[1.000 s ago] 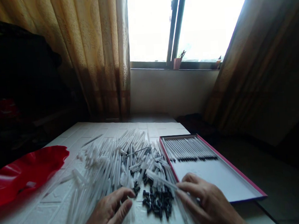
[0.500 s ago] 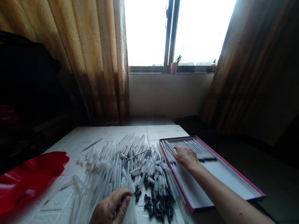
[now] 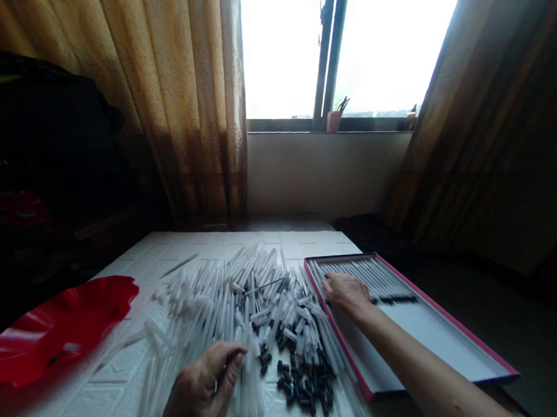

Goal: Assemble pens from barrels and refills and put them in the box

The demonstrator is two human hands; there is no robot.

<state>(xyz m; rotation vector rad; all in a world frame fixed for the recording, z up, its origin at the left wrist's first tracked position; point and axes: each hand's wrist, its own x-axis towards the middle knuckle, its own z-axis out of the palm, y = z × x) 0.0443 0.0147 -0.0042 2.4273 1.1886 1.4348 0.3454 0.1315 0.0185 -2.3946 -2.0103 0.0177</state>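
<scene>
My right hand [image 3: 347, 290] reaches into a shallow pink-edged box [image 3: 443, 324], its fingers bent down over a row of clear pen tubes with dark ends [image 3: 381, 277]. Whether it grips one is hidden. My left hand [image 3: 208, 382] is at the near edge of a large heap of clear tubes [image 3: 218, 294], thumb and forefinger pressed together; what they hold, if anything, is too small to make out. Clear caps [image 3: 292, 321] and small black plugs [image 3: 305, 383] lie between my hands, left of the box.
A red wavy-edged dish [image 3: 73, 322] sits on the left of the white table [image 3: 135, 255]. Beyond the table are curtains [image 3: 191, 100], a window and a pink cup [image 3: 333, 121] on the sill.
The view has shifted slightly, so most things appear a little further right. My right hand stays over the tube row in the box, and my left hand keeps its pinch.
</scene>
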